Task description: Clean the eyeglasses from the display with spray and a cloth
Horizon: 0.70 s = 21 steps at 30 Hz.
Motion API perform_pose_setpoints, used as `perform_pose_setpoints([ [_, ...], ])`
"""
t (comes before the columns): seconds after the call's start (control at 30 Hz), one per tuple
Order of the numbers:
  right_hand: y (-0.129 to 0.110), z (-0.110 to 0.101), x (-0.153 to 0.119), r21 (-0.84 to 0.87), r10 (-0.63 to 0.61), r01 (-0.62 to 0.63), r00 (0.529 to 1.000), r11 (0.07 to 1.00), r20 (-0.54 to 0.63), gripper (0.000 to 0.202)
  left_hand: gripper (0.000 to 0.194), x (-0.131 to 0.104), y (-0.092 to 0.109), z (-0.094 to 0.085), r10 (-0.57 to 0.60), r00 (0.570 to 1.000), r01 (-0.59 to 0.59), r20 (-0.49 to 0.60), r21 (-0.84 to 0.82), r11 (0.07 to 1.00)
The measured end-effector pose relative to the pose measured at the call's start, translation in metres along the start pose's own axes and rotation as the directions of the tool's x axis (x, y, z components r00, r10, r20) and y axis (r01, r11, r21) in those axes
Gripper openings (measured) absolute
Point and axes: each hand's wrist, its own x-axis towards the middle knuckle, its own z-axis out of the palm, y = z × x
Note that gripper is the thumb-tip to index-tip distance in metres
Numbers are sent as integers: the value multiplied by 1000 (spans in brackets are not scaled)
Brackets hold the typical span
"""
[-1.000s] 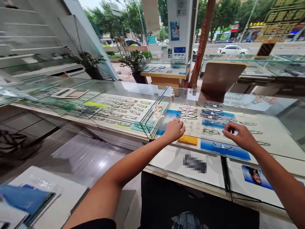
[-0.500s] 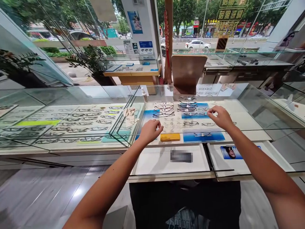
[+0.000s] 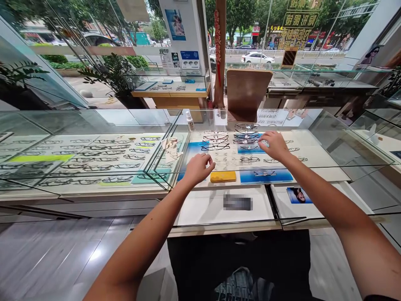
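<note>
The right hand [image 3: 273,145] has moved left since half a second ago. Then it was just off the right end of the upper blue sheet [image 3: 241,150]; now it covers that end, with its fingertips close to the front pair of glasses [image 3: 249,147] there. A second ago it was farther right and nearer the person, beside the clear pair [image 3: 249,159]. Its thumb and forefinger are bent toward each other with little room between them; whether they hold or touch anything, I cannot tell.

The left hand [image 3: 199,167] has hardly changed in the last half second. It hovers or rests at the left, its tips near the far left corner of the yellow case [image 3: 222,177]. Its fingers are loosely curled, a narrow gap by the thumb, and nothing shows in its grasp.

The view has swung to the right since a second ago, but only slightly since the last frame. The glasses lie in the counter [image 3: 326,163], some on the upper blue sheet, with the black pair [image 3: 215,147] to its left. The yellow case, spray bottle [image 3: 190,121] and cloth [image 3: 171,147] keep their places. The dark thing [image 3: 238,202] in the left tray [image 3: 200,209] is blurred.
</note>
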Motion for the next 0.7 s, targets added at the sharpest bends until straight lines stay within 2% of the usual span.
perform_pose_setpoints([
  [0.1,-19,7,30,-101,-28,37,995,994,92,40,22,0,-5,-2,23,1000,-22,14,-53,998],
  [0.2,-36,21,54,-218,12,35,978,975,208,42,21,0,-9,-5,36,999,-33,22,-134,990],
  [0.27,-44,31,63,-253,45,16,972,967,232,40,21,-1,-11,-7,31,999,-28,20,-169,985],
  [0.43,-48,48,70,-291,98,-24,965,956,242,34,22,-1,-9,-10,25,999,-17,40,-171,985],
  [0.7,-45,50,71,-279,155,-87,960,956,234,43,22,-1,-8,-11,37,998,-28,50,-165,986],
])
